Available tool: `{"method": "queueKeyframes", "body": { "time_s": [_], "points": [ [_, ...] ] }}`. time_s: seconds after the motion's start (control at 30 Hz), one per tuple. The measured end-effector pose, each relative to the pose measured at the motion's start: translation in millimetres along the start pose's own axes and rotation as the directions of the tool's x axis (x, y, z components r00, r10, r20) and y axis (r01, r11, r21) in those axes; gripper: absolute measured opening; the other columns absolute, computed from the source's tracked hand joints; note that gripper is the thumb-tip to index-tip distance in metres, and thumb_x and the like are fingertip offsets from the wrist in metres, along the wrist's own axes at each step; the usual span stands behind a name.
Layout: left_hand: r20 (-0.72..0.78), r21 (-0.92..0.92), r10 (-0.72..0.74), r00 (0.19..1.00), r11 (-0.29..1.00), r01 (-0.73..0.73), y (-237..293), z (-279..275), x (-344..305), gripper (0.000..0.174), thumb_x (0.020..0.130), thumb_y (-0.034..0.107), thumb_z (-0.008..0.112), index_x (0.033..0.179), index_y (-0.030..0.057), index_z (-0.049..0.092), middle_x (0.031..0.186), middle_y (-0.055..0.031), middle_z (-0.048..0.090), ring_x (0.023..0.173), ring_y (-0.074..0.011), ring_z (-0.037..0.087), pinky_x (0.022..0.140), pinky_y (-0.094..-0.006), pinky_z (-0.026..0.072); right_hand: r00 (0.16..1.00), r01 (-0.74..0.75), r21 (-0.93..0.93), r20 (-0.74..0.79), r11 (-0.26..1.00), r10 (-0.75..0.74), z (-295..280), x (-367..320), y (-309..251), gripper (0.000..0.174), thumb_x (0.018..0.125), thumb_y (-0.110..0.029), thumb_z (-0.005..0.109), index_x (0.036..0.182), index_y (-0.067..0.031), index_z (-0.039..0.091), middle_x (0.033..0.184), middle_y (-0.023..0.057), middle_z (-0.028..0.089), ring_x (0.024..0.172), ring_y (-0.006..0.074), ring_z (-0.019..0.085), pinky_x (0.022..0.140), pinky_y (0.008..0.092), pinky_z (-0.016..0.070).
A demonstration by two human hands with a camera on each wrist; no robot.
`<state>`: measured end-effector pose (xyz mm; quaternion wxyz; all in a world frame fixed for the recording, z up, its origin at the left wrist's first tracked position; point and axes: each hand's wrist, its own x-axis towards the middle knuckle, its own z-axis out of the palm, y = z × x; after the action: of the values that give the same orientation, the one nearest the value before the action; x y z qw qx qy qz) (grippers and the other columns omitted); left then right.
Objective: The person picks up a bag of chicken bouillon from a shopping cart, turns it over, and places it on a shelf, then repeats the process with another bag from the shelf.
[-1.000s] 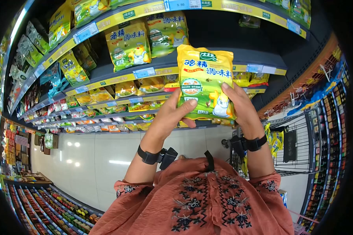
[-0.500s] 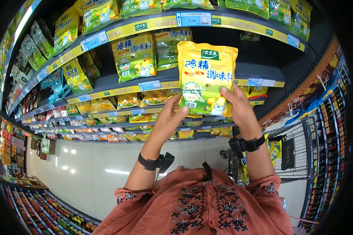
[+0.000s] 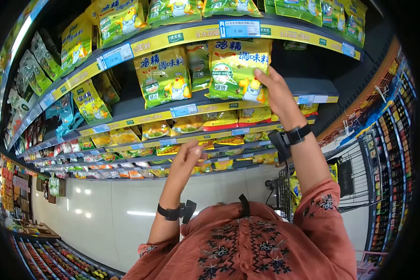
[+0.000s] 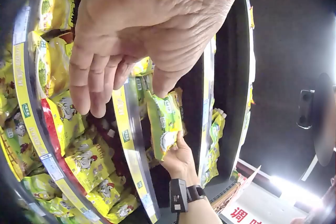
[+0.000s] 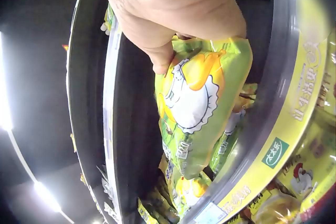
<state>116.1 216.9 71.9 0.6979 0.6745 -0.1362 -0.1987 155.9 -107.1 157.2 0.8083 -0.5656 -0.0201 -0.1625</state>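
A yellow-green seasoning bag (image 3: 238, 74) with a chicken picture stands upright at the shelf's front edge, beside similar bags (image 3: 165, 79). My right hand (image 3: 280, 93) grips its right side, thumb on the front; the fingers behind are hidden. In the right wrist view the hand (image 5: 178, 8) pinches the bag (image 5: 194, 98) at one edge. My left hand (image 3: 186, 161) is off the bag, lower and to the left in front of the lower shelves, fingers loosely bent and holding nothing. The left wrist view shows that hand (image 4: 142, 35) with relaxed fingers.
Yellow price-strip shelf edges (image 3: 191, 109) curve across the rack, with more bags above and below. A wire shopping cart (image 3: 354, 177) with yellow packets stands at the lower right. An orange-edged rack (image 3: 359, 98) is on the right, and pale floor tiles (image 3: 126, 205) lie below.
The bag has moved up and forward to the shelf in my right hand. My left hand has let go of it and dropped down and to the left.
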Motion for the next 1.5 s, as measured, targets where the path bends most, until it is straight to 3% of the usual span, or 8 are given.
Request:
{"method": "queueKeyframes", "body": {
  "time_s": [0.6, 0.7, 0.97, 1.13, 1.23, 1.4, 1.43, 1.5],
  "points": [
    [-0.061, -0.018, -0.075, 0.995, 0.997, 0.074, -9.0, -42.6, -12.7, 0.048, 0.102, 0.032, 0.057, 0.135, -0.0019, 0.051, 0.127, -0.0157, 0.062, 0.104, -0.0213, 0.066, 0.083, -0.0306, 0.0545, 0.992, 0.022, -0.065, 0.126, 0.998, -0.013, 20.0, 54.2, 37.9, 0.045, 0.097, -0.021, 0.066, 0.132, 0.0029, 0.052, 0.121, 0.0121, 0.065, 0.108, 0.0151, 0.063, 0.094, 0.029, 0.0504],
    [-0.045, -0.019, -0.035, 0.998, 0.999, 0.035, 0.1, -39.0, -6.1, 0.047, 0.102, 0.031, 0.057, 0.135, -0.0016, 0.051, 0.126, -0.0151, 0.062, 0.103, -0.0204, 0.065, 0.084, -0.0303, 0.0541, 0.99, 0.025, -0.09, 0.142, 0.996, -0.012, 23.0, 55.4, 34.3, 0.044, 0.098, -0.022, 0.064, 0.132, 0.003, 0.052, 0.123, 0.0122, 0.065, 0.111, 0.0158, 0.062, 0.099, 0.0297, 0.048],
    [0.015, 0.106, 0.176, 0.984, 0.979, -0.177, 24.8, -23.7, 37.1, 0.044, 0.102, 0.032, 0.057, 0.133, 0.0014, 0.053, 0.124, -0.014, 0.062, 0.104, -0.0207, 0.065, 0.085, -0.0318, 0.0531, 0.991, 0.002, -0.148, 0.131, 0.989, 0.017, 24.8, 59.6, 45.2, 0.046, 0.097, -0.026, 0.067, 0.13, 0.003, 0.054, 0.116, 0.0109, 0.067, 0.101, 0.014, 0.065, 0.088, 0.028, 0.0536],
    [0.047, 0.146, 0.256, 0.965, 0.954, -0.26, 37.3, -11.8, 63.4, 0.04, 0.1, 0.024, 0.062, 0.131, -0.0008, 0.054, 0.121, -0.0136, 0.064, 0.101, -0.0171, 0.064, 0.086, -0.0301, 0.0524, 0.999, 0.043, -0.365, 0.025, 0.93, -0.036, 26.4, 54.7, 50.1, 0.045, 0.094, -0.031, 0.07, 0.125, 0.0001, 0.06, 0.107, 0.0092, 0.069, 0.092, 0.0114, 0.066, 0.08, 0.027, 0.0547],
    [0.062, 0.234, 0.373, 0.926, 0.896, -0.377, 34.9, -3.2, 77.3, 0.038, 0.098, 0.022, 0.063, 0.128, -0.0011, 0.057, 0.119, -0.0138, 0.065, 0.099, -0.0181, 0.065, 0.086, -0.0306, 0.0527, 0.992, 0.104, -0.58, 0.004, 0.808, -0.125, 21.3, 54.6, 50.2, 0.046, 0.092, -0.032, 0.071, 0.123, 0.0007, 0.06, 0.103, 0.0096, 0.069, 0.088, 0.0106, 0.065, 0.076, 0.0257, 0.0544],
    [0.094, 0.49, 0.539, 0.837, 0.707, -0.51, 52.8, 13.3, 79.6, 0.034, 0.094, 0.017, 0.065, 0.122, -0.0013, 0.06, 0.118, -0.0158, 0.064, 0.101, -0.0273, 0.064, 0.09, -0.0359, 0.0522, 0.999, 0.023, -0.62, -0.014, 0.784, -0.04, 20.4, 39.2, 39.9, 0.05, 0.087, -0.03, 0.076, 0.121, 0.003, 0.06, 0.106, 0.0151, 0.069, 0.094, 0.018, 0.067, 0.08, 0.0311, 0.0538],
    [0.124, 0.559, 0.612, 0.781, 0.607, -0.565, 53.3, 13.2, 82.1, 0.035, 0.093, 0.016, 0.066, 0.122, -0.0013, 0.06, 0.121, -0.0168, 0.063, 0.106, -0.0305, 0.062, 0.093, -0.0382, 0.0505, 1.0, 0.011, -0.621, -0.011, 0.784, -0.022, 19.2, 36.2, 39.5, 0.051, 0.086, -0.029, 0.076, 0.122, 0.003, 0.059, 0.107, 0.015, 0.069, 0.094, 0.0186, 0.067, 0.081, 0.0315, 0.0537],
    [0.202, 0.673, 0.732, 0.651, 0.379, -0.635, 53.6, 12.1, 87.8, 0.036, 0.091, 0.015, 0.067, 0.123, -0.0012, 0.061, 0.126, -0.0188, 0.061, 0.114, -0.037, 0.059, 0.1, -0.0428, 0.0471, 0.989, 0.138, -0.663, 0.06, 0.736, -0.132, 12.8, 32.6, 51.7, 0.052, 0.087, -0.023, 0.076, 0.127, 0.002, 0.055, 0.106, 0.0109, 0.068, 0.092, 0.0154, 0.066, 0.078, 0.0282, 0.054]
  ]
}}
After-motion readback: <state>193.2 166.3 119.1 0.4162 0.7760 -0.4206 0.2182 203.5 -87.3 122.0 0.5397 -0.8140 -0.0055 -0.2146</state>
